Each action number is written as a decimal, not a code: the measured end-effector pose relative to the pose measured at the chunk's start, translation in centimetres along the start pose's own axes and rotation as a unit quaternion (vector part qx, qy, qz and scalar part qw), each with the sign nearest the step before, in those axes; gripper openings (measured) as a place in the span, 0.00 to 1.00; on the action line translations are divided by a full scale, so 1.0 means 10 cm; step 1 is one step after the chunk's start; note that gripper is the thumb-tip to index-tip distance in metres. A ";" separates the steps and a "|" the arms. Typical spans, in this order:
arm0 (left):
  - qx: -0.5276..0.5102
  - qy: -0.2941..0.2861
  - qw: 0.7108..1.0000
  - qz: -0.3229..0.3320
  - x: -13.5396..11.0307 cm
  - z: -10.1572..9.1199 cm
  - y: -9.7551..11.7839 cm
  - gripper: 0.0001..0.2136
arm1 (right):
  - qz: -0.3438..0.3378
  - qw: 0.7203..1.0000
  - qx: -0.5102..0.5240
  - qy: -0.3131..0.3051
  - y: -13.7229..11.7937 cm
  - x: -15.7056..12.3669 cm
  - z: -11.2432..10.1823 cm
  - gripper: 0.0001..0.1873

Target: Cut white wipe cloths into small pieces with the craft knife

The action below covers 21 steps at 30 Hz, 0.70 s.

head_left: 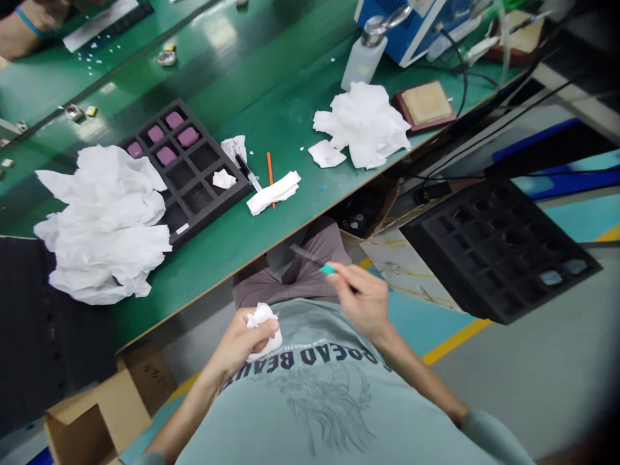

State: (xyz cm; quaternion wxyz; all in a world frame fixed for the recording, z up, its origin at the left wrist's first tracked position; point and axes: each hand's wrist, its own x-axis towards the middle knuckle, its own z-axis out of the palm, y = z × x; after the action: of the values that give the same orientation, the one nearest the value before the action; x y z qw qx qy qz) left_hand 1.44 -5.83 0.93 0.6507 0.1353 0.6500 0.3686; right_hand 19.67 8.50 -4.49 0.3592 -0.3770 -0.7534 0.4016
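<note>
While the left hand (252, 337) has its fingers closed round a white tissue (262, 315) before the shirt (227, 426), the right hand (363, 298) grips a green-collared dark tool (328, 268) over the trousers (335, 240); black tray (213, 209) on bench (310, 194) holds 5 purple pieces (166, 155)

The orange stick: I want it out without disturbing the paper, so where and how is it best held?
Probably pinch the orange stick by its bare far end, coming from the right: the folded paper lies across its near part, while a slim tube lies close on the left.
</note>
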 end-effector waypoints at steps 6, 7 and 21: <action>0.024 0.144 0.980 0.135 0.07 -0.07 0.11 0.22 | 0.124 0.990 0.051 0.053 0.17 0.43 -0.08 0.16; 0.058 0.171 0.969 0.168 0.07 -0.11 0.20 0.20 | 0.132 0.988 0.070 0.039 0.17 0.49 -0.04 0.17; 0.676 0.259 0.634 0.273 1.38 -0.10 1.76 0.10 | 0.200 0.959 0.195 0.054 0.35 0.53 0.11 0.23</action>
State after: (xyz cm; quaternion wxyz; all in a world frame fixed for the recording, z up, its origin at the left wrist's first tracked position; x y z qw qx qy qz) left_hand -6.46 15.09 2.05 0.0524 0.6076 0.7925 0.0065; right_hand 17.32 14.05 -6.70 0.3781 -0.4636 -0.5492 0.5835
